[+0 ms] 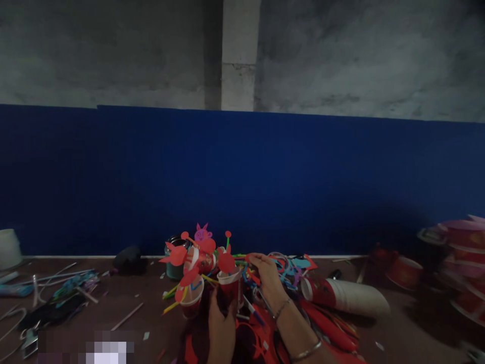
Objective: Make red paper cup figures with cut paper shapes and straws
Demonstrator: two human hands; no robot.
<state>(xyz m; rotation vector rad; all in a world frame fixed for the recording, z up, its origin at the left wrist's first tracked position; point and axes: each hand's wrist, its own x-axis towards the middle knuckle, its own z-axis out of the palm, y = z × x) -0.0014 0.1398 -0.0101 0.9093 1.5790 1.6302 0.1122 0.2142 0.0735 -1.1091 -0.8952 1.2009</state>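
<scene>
My left hand (222,323) is at the front of a red paper cup (230,287) with a white rim, its thumb and fingers closed about the cup's lower side. Red paper discs (226,264) stand up from that cup. Right of it, my right hand (268,275) reaches over the pile, fingertips pinched on a small red paper piece (252,259), partly hidden by the fingers. Close by on the left stands another paper cup (192,298) with red paper shapes. A third decorated cup (205,262) lies tilted behind them.
A stack of paper cups (348,297) lies on its side at right, near red bowls (405,272). Pipe cleaners (78,283) and a binder clip (30,341) are at left. A marker (254,311) lies between my forearms. A dark jar (174,268) stands before the blue wall (242,177).
</scene>
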